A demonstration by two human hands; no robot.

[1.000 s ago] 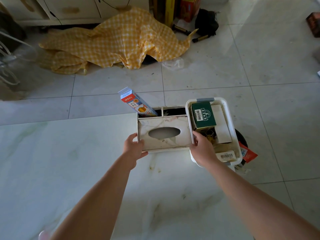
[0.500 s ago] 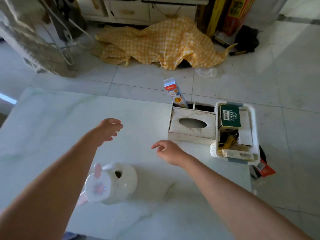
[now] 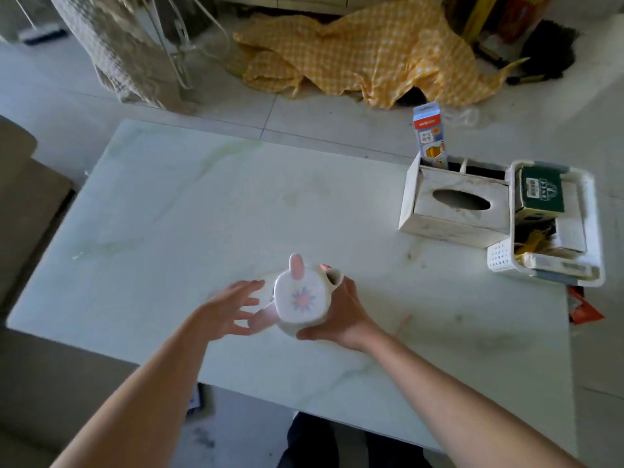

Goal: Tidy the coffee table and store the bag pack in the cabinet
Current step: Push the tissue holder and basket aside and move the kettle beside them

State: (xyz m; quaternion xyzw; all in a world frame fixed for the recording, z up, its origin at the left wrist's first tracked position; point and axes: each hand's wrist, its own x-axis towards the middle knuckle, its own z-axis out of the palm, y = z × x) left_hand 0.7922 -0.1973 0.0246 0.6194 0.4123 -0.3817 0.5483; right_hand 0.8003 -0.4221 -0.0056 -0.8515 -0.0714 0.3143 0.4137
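White ceramic pot (image 3: 301, 300), pink ears, flower lid: 1, on coffee table (image 3: 202, 211). R hand (image 3: 341, 314) cupping it; L hand (image 3: 229, 307) fingers spread wide beside. Tissue box (image 3: 456, 206), basket (image 3: 589, 228): 1 ea, far-right of pot.

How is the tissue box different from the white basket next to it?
The tissue box has a closed top with one oval hole; the basket is open on top. The tissue box has plain walls; the basket has walls dotted with small holes. The basket is stuffed with packets. Both are whitish and sit on the table.
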